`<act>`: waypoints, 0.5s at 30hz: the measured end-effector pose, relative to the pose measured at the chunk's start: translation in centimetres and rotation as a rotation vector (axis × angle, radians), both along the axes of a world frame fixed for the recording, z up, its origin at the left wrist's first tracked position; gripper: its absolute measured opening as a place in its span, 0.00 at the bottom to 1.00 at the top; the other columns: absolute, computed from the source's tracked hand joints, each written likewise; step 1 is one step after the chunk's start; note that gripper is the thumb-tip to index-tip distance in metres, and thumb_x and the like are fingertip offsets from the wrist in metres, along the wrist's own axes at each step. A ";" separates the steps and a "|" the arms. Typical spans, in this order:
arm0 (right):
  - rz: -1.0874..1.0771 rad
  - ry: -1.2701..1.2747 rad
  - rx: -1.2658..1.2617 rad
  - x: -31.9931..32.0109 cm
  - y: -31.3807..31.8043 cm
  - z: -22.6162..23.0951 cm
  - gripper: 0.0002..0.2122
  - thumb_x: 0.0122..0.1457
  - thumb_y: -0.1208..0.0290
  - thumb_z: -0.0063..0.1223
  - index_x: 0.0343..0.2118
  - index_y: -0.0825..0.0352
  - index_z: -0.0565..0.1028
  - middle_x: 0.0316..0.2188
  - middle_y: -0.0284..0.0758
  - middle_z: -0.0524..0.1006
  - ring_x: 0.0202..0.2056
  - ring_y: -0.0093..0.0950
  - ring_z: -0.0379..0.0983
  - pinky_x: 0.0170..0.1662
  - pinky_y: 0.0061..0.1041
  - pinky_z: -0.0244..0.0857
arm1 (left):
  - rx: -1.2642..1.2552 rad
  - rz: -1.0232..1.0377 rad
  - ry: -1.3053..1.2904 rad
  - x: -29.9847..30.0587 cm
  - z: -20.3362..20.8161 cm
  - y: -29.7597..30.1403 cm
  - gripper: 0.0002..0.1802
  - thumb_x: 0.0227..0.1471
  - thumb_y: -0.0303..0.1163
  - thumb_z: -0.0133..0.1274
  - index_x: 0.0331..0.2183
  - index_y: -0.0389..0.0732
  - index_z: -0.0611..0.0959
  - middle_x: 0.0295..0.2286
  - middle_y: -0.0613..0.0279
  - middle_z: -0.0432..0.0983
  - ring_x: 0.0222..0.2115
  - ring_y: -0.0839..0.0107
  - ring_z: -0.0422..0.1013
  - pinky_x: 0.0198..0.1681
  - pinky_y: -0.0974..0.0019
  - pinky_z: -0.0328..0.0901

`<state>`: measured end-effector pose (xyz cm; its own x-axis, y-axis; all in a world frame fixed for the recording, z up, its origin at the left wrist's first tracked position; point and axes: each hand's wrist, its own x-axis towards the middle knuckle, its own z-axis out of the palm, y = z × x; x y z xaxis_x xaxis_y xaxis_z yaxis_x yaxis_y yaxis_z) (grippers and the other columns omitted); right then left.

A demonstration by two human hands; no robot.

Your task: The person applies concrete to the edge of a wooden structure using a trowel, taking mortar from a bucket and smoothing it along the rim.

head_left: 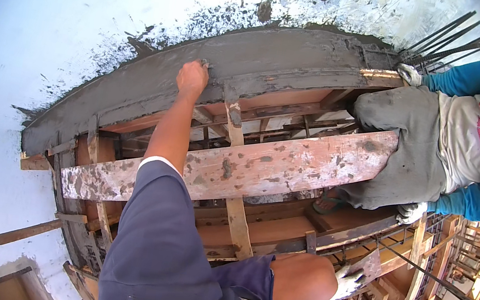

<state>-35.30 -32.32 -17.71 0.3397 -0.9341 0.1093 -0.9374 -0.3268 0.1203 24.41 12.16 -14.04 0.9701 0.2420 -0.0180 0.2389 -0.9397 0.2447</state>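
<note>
My bare left hand (193,78) is closed against a curved band of wet grey cement (254,58) along the wall. A small grey bit shows at its fingertips, but I cannot make out what it is. Beyond my bent knee, my right hand (347,284) wears a white glove. Its fingers are closed on a flat, pointed plate (370,265) spotted with cement, whose handle, if any, is hidden. Under my left arm lies a long reddish plank (275,168) splashed with cement, spanning the timber formwork.
A co-worker in grey trousers (401,144) sits at the plank's right end, gloved hands on the formwork edges. Steel bars (452,39) stick out at the upper right. Gaps open between the timber braces (237,225). More timber framing (459,273) shows at the lower right.
</note>
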 end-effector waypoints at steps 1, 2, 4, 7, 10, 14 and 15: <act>0.003 -0.018 0.019 -0.3 -0.2 -0.5 0.30 0.66 0.50 0.53 0.65 0.65 0.67 0.64 0.51 0.66 0.64 0.50 0.63 0.63 0.47 0.63 | 0.004 0.046 0.002 -0.6 0.1 1.7 0.19 0.62 0.45 0.54 0.41 0.40 0.88 0.43 0.45 0.82 0.46 0.45 0.78 0.49 0.48 0.72; 0.005 -0.036 0.037 -0.8 -0.5 -1.2 0.31 0.66 0.50 0.53 0.65 0.66 0.67 0.65 0.52 0.64 0.65 0.50 0.61 0.65 0.47 0.61 | 0.008 0.091 0.004 -1.2 0.1 3.4 0.19 0.62 0.45 0.54 0.41 0.40 0.88 0.43 0.44 0.82 0.46 0.45 0.78 0.49 0.48 0.72; 0.005 -0.043 0.038 -1.5 -0.9 -1.5 0.31 0.66 0.50 0.53 0.65 0.67 0.67 0.66 0.53 0.63 0.66 0.50 0.60 0.66 0.47 0.59 | 0.017 0.160 0.003 -1.8 -0.1 6.4 0.20 0.62 0.46 0.54 0.42 0.40 0.87 0.44 0.44 0.82 0.46 0.44 0.78 0.49 0.48 0.72; 0.005 -0.017 0.022 -1.5 -0.6 -1.4 0.31 0.66 0.50 0.53 0.66 0.66 0.66 0.66 0.52 0.63 0.66 0.50 0.60 0.66 0.47 0.59 | 0.035 0.265 0.000 -3.1 0.0 11.1 0.21 0.61 0.46 0.54 0.43 0.39 0.87 0.44 0.44 0.82 0.46 0.44 0.77 0.50 0.48 0.72; -0.019 -0.012 0.059 0.0 -0.1 -0.2 0.31 0.67 0.50 0.53 0.65 0.66 0.67 0.66 0.52 0.63 0.66 0.50 0.60 0.66 0.47 0.60 | 0.027 0.419 -0.006 -5.0 0.6 16.2 0.22 0.61 0.47 0.55 0.43 0.38 0.87 0.44 0.43 0.82 0.47 0.43 0.77 0.50 0.48 0.72; -0.046 -0.005 0.077 0.9 0.3 0.9 0.31 0.67 0.50 0.52 0.65 0.66 0.66 0.66 0.52 0.63 0.65 0.51 0.60 0.65 0.48 0.61 | -0.006 0.535 -0.040 -5.9 -1.5 20.5 0.25 0.60 0.49 0.55 0.43 0.35 0.87 0.44 0.40 0.82 0.47 0.42 0.77 0.51 0.48 0.71; -0.047 -0.002 0.079 1.0 0.4 1.0 0.31 0.67 0.49 0.52 0.66 0.66 0.66 0.66 0.52 0.63 0.65 0.51 0.60 0.65 0.48 0.61 | -0.003 0.536 -0.053 -6.0 -2.1 21.0 0.25 0.60 0.49 0.55 0.43 0.34 0.86 0.44 0.39 0.82 0.47 0.42 0.77 0.51 0.48 0.71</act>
